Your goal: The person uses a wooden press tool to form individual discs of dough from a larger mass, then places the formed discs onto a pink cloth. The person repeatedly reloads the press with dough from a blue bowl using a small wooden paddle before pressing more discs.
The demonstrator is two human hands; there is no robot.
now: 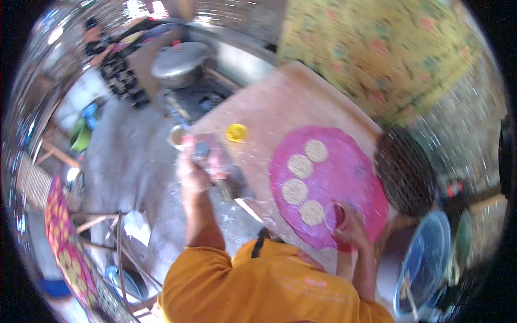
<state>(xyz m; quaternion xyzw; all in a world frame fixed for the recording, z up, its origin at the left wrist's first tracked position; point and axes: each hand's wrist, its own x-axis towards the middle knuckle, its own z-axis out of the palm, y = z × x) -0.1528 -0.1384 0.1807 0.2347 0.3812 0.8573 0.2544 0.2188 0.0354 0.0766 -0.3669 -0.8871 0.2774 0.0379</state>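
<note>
Over the table's left edge, my left hand [194,175] is raised and closed around a motion-blurred object [215,159] with reddish and see-through grey parts; its kind is unclear. My right hand [351,229] grips a clear round cup [334,215] with a reddish inside, low over the near part of a round magenta sheet [347,167]. Several flat, pale speckled dough rounds [294,191] form a curved row on the sheet, the closest right beside the cup. A small yellow round dish [236,132] rests on the table, right of my left hand.
The pale wooden table [258,107] has a dark woven basket [405,171] at its right edge. A blue tub [425,258] stands near right. Beyond the table are a large metal pot [180,62], a yellow floral cloth [377,54] and, far left, another person [116,70].
</note>
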